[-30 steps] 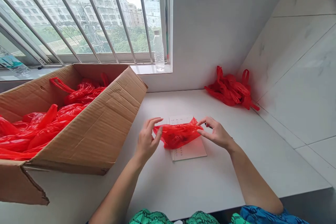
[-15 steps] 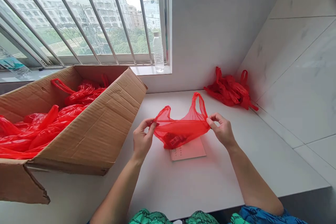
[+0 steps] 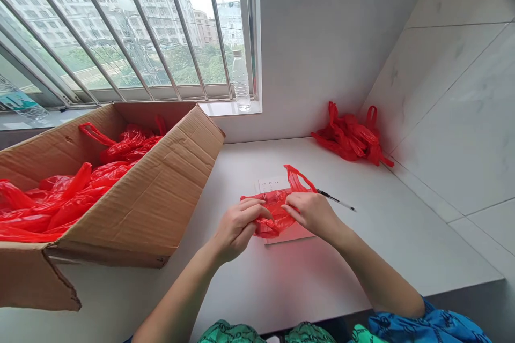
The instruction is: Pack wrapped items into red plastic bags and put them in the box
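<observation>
A thin red plastic bag [image 3: 278,208], loosely crumpled, is between my two hands above a notebook [image 3: 295,234]. My left hand [image 3: 238,226] has its fingers curled on the bag's left side. On the other side, my right hand [image 3: 313,213] is closed on the bag, thumb toward its middle, with one handle loop sticking up behind the fingers. The bag covers most of the notebook; only its lower edge and a far corner with small printed marks show. Just beyond my right hand lies a pen [image 3: 338,201], its near end hidden by the hand.
A large open cardboard box [image 3: 148,193] full of red plastic bags [image 3: 100,171] stands at the left. More red bags [image 3: 352,131] are heaped in the back right corner of the white table [image 3: 386,246]. A clear bottle [image 3: 241,83] stands on the sill by the barred window.
The bag was stretched wide between my hands; now my hands have come together and the bag is bunched lower. The notebook's far corner and the pen have come into view.
</observation>
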Demonstrator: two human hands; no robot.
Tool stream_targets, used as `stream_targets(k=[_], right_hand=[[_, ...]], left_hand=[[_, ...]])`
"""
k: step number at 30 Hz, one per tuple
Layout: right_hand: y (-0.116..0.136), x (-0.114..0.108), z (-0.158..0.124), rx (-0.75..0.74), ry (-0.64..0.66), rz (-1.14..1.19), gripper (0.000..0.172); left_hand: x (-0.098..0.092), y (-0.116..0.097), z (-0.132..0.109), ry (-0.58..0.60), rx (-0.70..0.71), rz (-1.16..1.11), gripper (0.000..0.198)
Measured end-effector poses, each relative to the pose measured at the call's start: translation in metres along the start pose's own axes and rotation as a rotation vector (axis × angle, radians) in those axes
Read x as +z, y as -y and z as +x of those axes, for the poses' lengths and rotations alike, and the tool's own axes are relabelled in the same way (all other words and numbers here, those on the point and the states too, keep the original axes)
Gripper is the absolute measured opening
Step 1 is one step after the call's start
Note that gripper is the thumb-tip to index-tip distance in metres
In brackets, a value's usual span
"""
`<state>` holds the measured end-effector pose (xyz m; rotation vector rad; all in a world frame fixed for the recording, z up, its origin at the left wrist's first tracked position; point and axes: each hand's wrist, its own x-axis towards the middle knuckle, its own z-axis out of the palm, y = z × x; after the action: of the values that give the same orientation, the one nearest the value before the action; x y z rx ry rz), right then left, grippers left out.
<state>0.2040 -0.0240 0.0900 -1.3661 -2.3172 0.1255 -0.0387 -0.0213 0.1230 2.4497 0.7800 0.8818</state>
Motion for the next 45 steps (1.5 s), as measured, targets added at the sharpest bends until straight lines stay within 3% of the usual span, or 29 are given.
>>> stream_targets(k=[1,2,5,7,10,12,14,15,18,19,21,23,24,27,30,32,36,38,41,45], right_hand=[[-0.003,0.003,0.000,0.004,0.001,-0.058,0.010],[-0.006,0.006,-0.001,0.005,-0.010,-0.103,0.014],[-0.007,0.008,-0.004,0.027,-0.026,-0.207,0.063],[-0.005,0.010,-0.006,0.061,0.004,-0.262,0.086],[-0.004,0.015,-0.008,0.128,0.063,-0.315,0.109],[-0.004,0.016,-0.009,0.187,0.074,-0.347,0.114],[-0.002,0.012,-0.008,0.197,0.035,-0.372,0.104],[0.000,0.009,-0.008,0.172,0.000,-0.369,0.091],[0.013,0.002,-0.003,0.028,-0.059,-0.251,0.024],[0.017,0.002,0.000,-0.014,-0.039,-0.182,0.015],[0.018,0.009,0.004,-0.048,0.041,-0.072,0.023],[0.010,0.021,0.005,0.003,0.087,-0.057,0.006],[0.004,0.028,0.004,0.055,0.093,-0.068,0.010],[-0.017,0.044,-0.004,0.264,0.146,-0.037,0.053],[-0.026,0.049,-0.014,0.393,0.239,0.030,0.075],[-0.024,0.046,-0.016,0.379,0.245,0.037,0.075],[-0.015,0.033,-0.004,0.228,0.091,0.092,0.036],[-0.014,0.036,0.004,0.095,0.019,0.155,0.028],[-0.021,0.058,0.009,-0.041,0.040,0.217,0.036],[-0.035,0.085,-0.004,-0.038,0.048,0.273,0.052]], left_hand=[[0.001,-0.001,0.000,0.035,0.007,0.047,0.036],[0.002,-0.002,0.000,0.070,0.015,0.098,0.035],[0.008,-0.006,0.004,0.153,0.014,0.229,0.036],[0.015,-0.007,0.005,0.173,-0.021,0.287,0.035],[0.030,0.000,0.004,0.160,-0.109,0.374,0.036],[0.038,0.007,0.002,0.141,-0.169,0.425,0.037],[0.044,0.013,0.001,0.126,-0.192,0.460,0.041],[0.046,0.014,0.000,0.121,-0.187,0.472,0.044],[0.050,0.014,0.001,0.107,-0.148,0.480,0.048],[0.051,0.014,0.001,0.101,-0.133,0.477,0.046],[0.052,0.014,0.001,0.091,-0.119,0.483,0.042],[0.051,0.016,0.000,0.079,-0.146,0.515,0.035],[0.049,0.017,-0.001,0.078,-0.174,0.536,0.033],[0.044,0.024,-0.005,0.119,-0.252,0.566,0.029],[0.040,0.030,-0.009,0.192,-0.262,0.554,0.021],[0.040,0.032,-0.010,0.225,-0.254,0.562,0.015],[0.041,0.033,-0.007,0.206,-0.253,0.579,0.007],[0.043,0.034,-0.004,0.178,-0.278,0.598,0.008],[0.046,0.038,-0.004,0.193,-0.335,0.636,0.007],[0.048,0.045,-0.007,0.233,-0.432,0.671,0.043]])
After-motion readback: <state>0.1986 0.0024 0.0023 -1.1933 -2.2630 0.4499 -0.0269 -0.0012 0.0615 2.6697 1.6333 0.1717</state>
